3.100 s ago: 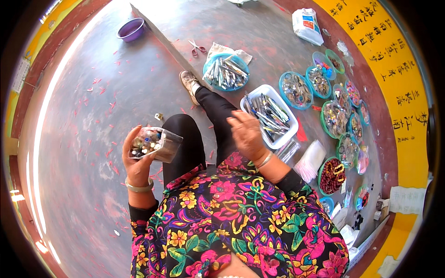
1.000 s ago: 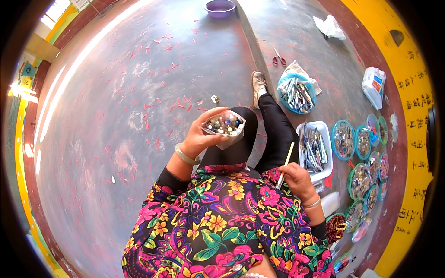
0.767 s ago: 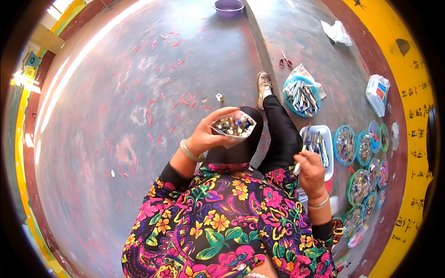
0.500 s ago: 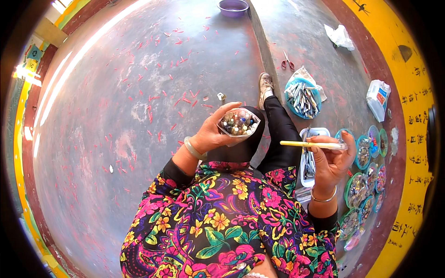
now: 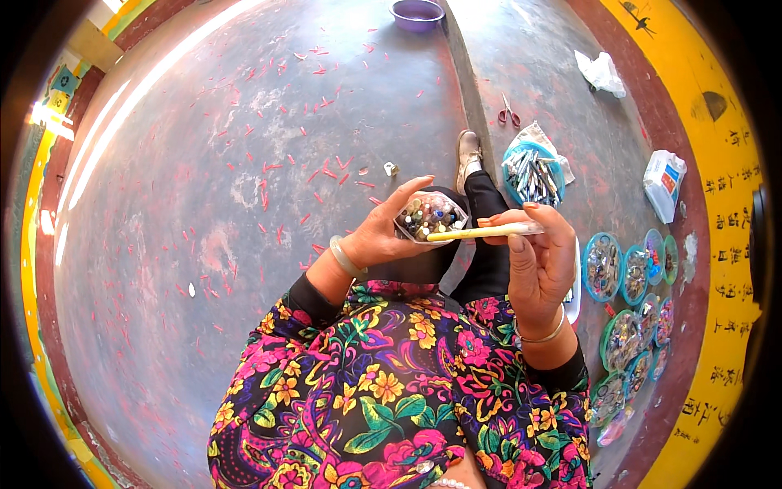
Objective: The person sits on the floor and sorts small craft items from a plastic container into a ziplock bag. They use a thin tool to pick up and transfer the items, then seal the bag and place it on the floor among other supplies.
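Head view, looking down: left hand [image 5: 381,236] cupped around small clear plastic box of mixed coloured beads [image 5: 429,218], fingers curled under and thumb over its rim, raised above black-trousered knee [image 5: 481,244]. Right hand [image 5: 538,261] pinching thin yellow stick [image 5: 481,232] between thumb and fingertips, held level, its tip touching box's near edge. Round trays of beads [image 5: 627,277] on grey floor [image 5: 204,204] at right; blue bowl of tubes [image 5: 533,173] beyond.

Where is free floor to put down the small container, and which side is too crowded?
Free: the grey floor left of the left hand, only small red scraps there. Crowded: right of the right hand, round trays along the yellow wall, and the blue basket ahead.
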`<act>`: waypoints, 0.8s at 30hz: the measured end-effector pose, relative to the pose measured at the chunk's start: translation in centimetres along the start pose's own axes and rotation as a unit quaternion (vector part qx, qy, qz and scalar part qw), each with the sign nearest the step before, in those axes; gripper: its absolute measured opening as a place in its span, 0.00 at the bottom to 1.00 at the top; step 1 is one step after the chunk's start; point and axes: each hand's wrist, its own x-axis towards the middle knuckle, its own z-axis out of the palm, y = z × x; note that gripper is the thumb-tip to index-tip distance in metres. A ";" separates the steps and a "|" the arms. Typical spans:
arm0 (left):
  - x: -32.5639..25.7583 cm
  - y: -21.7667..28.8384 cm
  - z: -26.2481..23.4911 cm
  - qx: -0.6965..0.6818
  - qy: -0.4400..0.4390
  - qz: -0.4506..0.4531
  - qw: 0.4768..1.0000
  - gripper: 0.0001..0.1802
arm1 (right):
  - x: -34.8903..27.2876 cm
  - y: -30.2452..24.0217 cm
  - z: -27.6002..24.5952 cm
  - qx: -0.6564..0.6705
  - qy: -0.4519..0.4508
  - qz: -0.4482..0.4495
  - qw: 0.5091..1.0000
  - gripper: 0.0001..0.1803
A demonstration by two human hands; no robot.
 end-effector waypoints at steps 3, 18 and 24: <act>0.0 0.4 0.0 -0.009 -0.008 -0.012 1.000 0.50 | 0.0 0.4 0.2 -0.031 -0.011 -0.009 0.999 0.15; -0.1 -0.2 -0.7 -0.037 -0.045 0.007 0.998 0.48 | -0.6 2.3 4.4 -0.019 -0.014 0.119 0.993 0.10; -0.1 -0.4 -0.7 -0.010 -0.028 0.036 0.999 0.47 | 0.3 3.4 4.0 -0.226 -0.071 -0.064 0.969 0.10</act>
